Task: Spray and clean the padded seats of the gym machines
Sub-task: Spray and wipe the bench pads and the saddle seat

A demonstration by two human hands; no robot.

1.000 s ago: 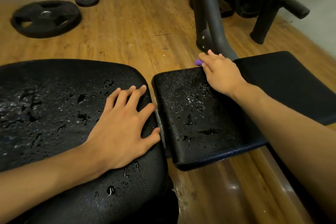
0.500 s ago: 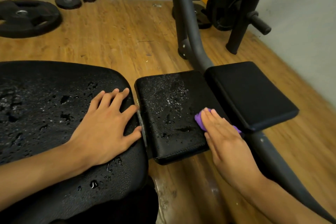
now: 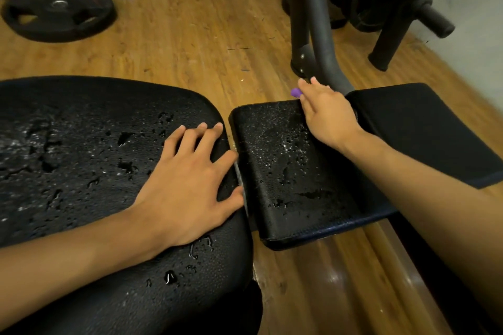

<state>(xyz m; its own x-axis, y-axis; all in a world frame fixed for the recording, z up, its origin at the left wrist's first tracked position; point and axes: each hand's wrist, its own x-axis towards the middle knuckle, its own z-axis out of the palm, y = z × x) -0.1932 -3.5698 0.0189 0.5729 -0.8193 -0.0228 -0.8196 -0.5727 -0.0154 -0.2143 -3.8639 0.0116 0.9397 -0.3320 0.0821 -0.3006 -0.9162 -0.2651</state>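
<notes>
Whereas half a second earlier the right hand [image 3: 326, 114] was at the near right corner of the middle pad [image 3: 283, 171], it is now recorded at that pad's far edge, so one full stroke away from the body has been made. The purple cloth [image 3: 296, 93] is pressed under flattened fingers, with a tip of it projecting past the far edge over the wooden floor [image 3: 190, 43]. Whether the thumb is hooked round it cannot be told. The left hand [image 3: 187, 185] is laid flat, fingers spread, on the right end of the large seat pad [image 3: 81, 158]; nothing is grasped and its position is unchanged.

Droplets are still noted over the left and centre of the middle pad, while the strip traversed on the right appears duller and less beaded. Judgement: wiping of this pad is partly done, and further strokes are needed leftward. The large seat pad is heavily beaded and is judged unwiped. The right pad [image 3: 424, 130] appears dry.

Containers: none is seen, and no spray bottle is in view. Liquid is found only as beads and small pools on the two wet pads.
</notes>
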